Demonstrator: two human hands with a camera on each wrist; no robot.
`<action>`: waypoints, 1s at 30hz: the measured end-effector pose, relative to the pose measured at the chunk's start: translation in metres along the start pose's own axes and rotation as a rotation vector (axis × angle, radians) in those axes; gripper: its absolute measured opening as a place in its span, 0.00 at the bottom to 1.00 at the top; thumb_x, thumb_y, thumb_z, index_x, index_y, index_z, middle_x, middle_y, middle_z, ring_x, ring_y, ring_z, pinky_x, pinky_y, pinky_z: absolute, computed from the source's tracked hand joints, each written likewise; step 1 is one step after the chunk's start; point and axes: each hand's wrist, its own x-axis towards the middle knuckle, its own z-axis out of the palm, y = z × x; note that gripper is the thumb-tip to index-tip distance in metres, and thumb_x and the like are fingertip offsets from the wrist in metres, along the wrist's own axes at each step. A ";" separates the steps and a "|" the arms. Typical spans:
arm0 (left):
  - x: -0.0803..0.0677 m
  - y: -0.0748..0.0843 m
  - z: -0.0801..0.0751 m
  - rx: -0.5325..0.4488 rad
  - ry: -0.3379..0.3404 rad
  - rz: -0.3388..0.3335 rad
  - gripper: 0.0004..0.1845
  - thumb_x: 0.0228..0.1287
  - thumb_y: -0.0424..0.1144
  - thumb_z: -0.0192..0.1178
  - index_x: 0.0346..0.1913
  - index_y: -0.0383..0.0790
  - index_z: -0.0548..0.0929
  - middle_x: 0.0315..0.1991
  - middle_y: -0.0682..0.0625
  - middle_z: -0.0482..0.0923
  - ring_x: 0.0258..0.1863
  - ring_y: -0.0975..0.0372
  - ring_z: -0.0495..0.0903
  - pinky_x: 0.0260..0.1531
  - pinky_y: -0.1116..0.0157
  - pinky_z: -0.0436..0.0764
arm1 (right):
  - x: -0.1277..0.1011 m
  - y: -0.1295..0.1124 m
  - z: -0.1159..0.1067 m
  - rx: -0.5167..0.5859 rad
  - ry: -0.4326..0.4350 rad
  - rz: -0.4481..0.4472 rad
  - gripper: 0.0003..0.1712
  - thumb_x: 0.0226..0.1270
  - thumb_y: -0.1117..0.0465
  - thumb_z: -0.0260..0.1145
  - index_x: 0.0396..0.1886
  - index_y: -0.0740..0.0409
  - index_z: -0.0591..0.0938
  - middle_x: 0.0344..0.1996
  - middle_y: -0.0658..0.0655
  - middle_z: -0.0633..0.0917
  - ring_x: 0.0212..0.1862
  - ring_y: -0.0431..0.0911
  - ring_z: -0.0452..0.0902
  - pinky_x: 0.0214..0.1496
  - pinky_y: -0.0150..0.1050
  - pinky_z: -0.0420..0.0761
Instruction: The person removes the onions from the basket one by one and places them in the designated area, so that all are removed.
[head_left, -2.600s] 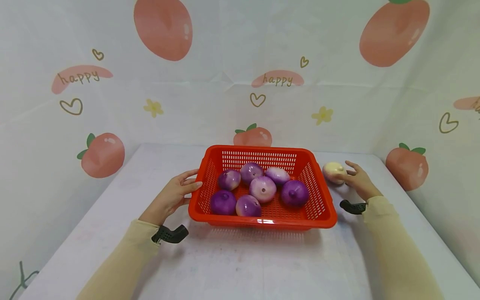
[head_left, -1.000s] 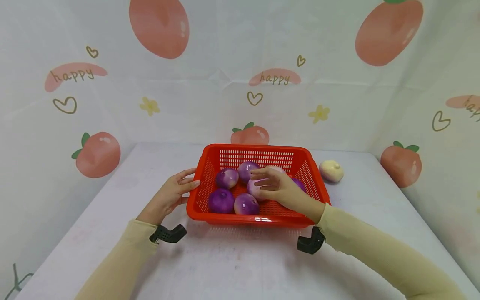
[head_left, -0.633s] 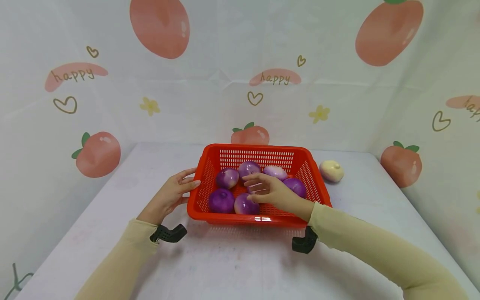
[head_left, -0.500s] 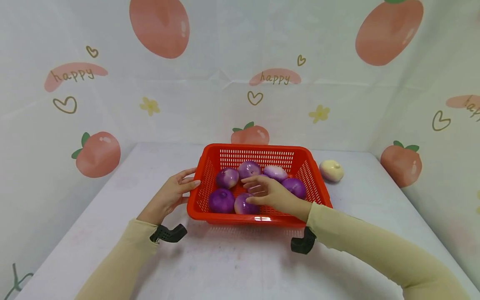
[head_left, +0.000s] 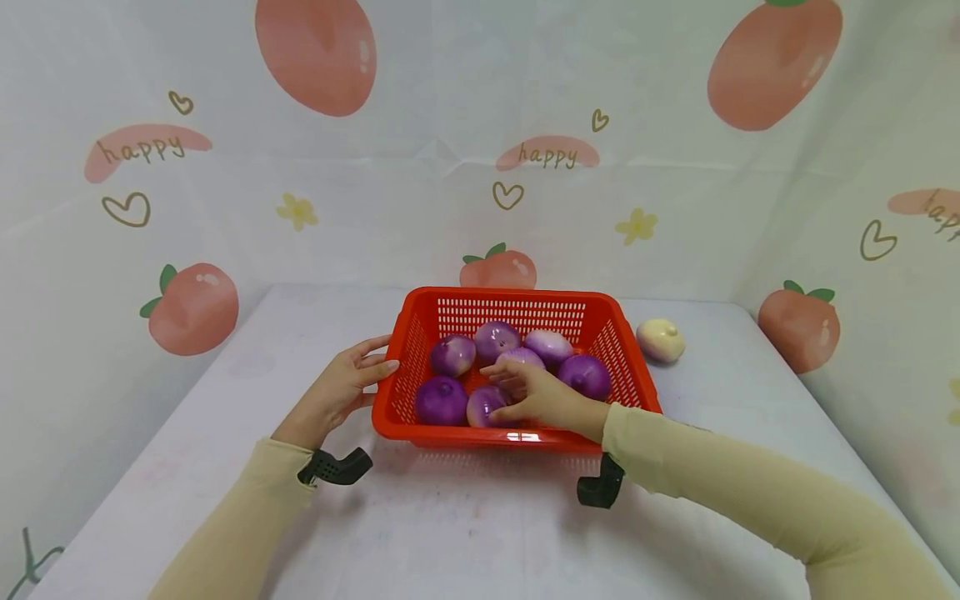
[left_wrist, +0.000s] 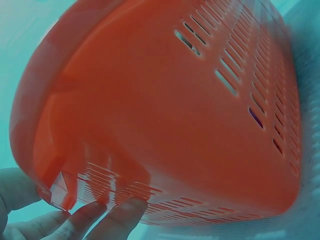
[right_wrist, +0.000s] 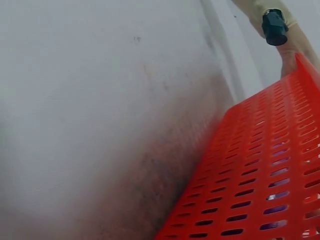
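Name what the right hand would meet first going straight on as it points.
Probably the purple-and-white onion at the front of the red basket; whether the right hand touches it is unclear.

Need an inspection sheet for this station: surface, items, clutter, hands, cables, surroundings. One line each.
Surface: white table, a few small dark specks in front of the basket.
Items: red slotted basket holding seven purple onions; one pale onion on the table, just right of it.
Clutter: nothing seen.
Hands: left hand grips the basket's left rim; right hand is inside the basket at the near middle onion, grip unclear. Black wrist mounts on both arms.
Cables: nothing seen.
Surroundings: pale backdrop behind and at the sides, printed with fruit, hearts, flowers and "happy".
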 end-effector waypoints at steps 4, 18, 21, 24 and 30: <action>0.000 0.000 -0.001 0.005 -0.001 -0.001 0.36 0.70 0.41 0.57 0.75 0.40 0.54 0.68 0.32 0.65 0.45 0.62 0.82 0.45 0.56 0.84 | 0.001 0.002 0.002 -0.021 -0.029 0.018 0.36 0.60 0.62 0.71 0.67 0.54 0.70 0.65 0.59 0.74 0.68 0.53 0.67 0.68 0.53 0.70; -0.001 0.001 -0.001 0.022 -0.001 0.000 0.36 0.70 0.41 0.57 0.76 0.41 0.53 0.68 0.32 0.65 0.47 0.61 0.82 0.46 0.55 0.84 | 0.001 0.004 0.004 -0.099 -0.078 0.161 0.43 0.55 0.55 0.75 0.70 0.48 0.68 0.62 0.52 0.76 0.63 0.50 0.72 0.65 0.53 0.74; -0.001 0.001 0.000 0.023 -0.001 -0.001 0.36 0.70 0.41 0.56 0.76 0.41 0.53 0.68 0.32 0.65 0.47 0.61 0.82 0.46 0.55 0.84 | 0.002 0.004 0.004 -0.117 -0.085 0.157 0.42 0.55 0.56 0.74 0.70 0.49 0.68 0.61 0.53 0.76 0.61 0.50 0.73 0.65 0.52 0.73; -0.001 0.001 0.000 0.018 0.000 -0.002 0.36 0.70 0.41 0.56 0.76 0.40 0.53 0.68 0.32 0.64 0.47 0.61 0.82 0.46 0.55 0.84 | 0.003 0.005 0.004 -0.119 -0.090 0.155 0.42 0.56 0.56 0.74 0.70 0.50 0.69 0.60 0.54 0.76 0.59 0.49 0.73 0.64 0.52 0.74; -0.001 0.001 0.000 0.017 0.003 -0.004 0.35 0.71 0.41 0.56 0.75 0.40 0.54 0.68 0.32 0.65 0.47 0.61 0.82 0.46 0.55 0.84 | 0.002 0.003 0.004 -0.118 -0.076 0.148 0.39 0.56 0.57 0.74 0.67 0.50 0.71 0.58 0.53 0.77 0.58 0.49 0.73 0.64 0.51 0.75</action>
